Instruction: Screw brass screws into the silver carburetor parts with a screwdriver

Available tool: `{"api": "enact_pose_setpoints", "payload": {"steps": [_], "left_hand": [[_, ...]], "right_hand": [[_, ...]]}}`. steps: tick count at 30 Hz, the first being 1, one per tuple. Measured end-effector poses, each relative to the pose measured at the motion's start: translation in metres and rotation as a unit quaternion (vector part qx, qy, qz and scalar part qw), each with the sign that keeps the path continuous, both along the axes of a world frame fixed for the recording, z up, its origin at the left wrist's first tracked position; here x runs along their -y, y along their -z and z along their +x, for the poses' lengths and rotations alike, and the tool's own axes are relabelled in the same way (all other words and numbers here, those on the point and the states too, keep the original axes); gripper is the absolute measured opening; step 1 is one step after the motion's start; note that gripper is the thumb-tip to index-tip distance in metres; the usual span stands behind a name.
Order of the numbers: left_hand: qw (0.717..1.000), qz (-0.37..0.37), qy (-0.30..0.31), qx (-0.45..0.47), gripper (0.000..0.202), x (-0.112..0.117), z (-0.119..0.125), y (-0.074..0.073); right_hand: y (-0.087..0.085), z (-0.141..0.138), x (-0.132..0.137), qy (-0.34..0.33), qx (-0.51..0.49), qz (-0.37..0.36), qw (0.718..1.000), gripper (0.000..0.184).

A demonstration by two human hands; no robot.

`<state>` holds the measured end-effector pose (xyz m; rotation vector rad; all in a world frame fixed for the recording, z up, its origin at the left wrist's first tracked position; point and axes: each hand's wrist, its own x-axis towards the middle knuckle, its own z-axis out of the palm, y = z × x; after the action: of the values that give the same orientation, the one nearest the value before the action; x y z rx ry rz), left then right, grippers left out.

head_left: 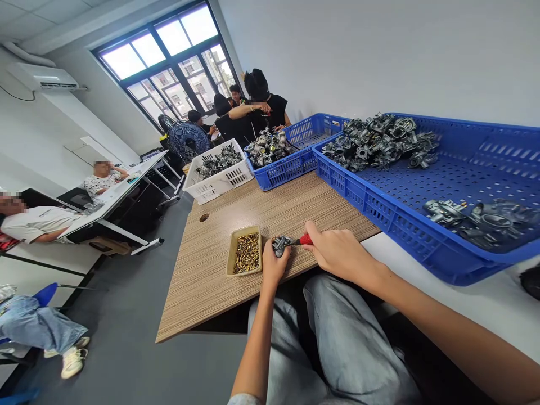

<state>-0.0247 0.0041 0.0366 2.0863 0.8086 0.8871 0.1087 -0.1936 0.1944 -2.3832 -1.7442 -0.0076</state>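
My left hand (273,265) is closed around a small grey metal part (280,245) at the near edge of the wooden table (219,225). My right hand (335,250) grips a red-handled screwdriver (304,240) whose tip points left into that part. Just left of my left hand sits a small tan tray (232,252) filled with brass screws (247,253). My legs in jeans are below the table edge.
A large blue crate (379,208) holding several grey metal parts (379,140) stands at the right. A second blue crate (291,163) and a white basket (219,183) with similar parts sit at the far end. Other people sit at the back and left.
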Motion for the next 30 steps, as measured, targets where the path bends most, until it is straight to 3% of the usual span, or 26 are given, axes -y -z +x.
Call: {"api": "enact_pose_setpoints", "payload": {"steps": [7, 17, 24, 30], "left_hand": [[1.000, -0.004, 0.007, 0.003, 0.037, -0.0008, 0.0002, 0.0006], [1.000, 0.005, 0.013, 0.013, 0.036, -0.0020, -0.0004, 0.0032], [1.000, 0.010, 0.010, 0.008, 0.036, -0.0026, -0.0006, 0.0041], [1.000, 0.009, 0.008, 0.011, 0.037, -0.0002, 0.0001, 0.0000]], "right_hand": [[0.0018, -0.0013, -0.0022, 0.029, 0.009, -0.007, 1.000, 0.029], [0.0049, 0.0017, -0.0022, 0.011, -0.030, 0.030, 0.999, 0.033], [0.0092, 0.0044, -0.0040, -0.052, -0.059, 0.097, 0.992, 0.006], [0.0098, 0.0069, -0.0023, -0.084, -0.054, 0.119, 0.988, 0.004]]}}
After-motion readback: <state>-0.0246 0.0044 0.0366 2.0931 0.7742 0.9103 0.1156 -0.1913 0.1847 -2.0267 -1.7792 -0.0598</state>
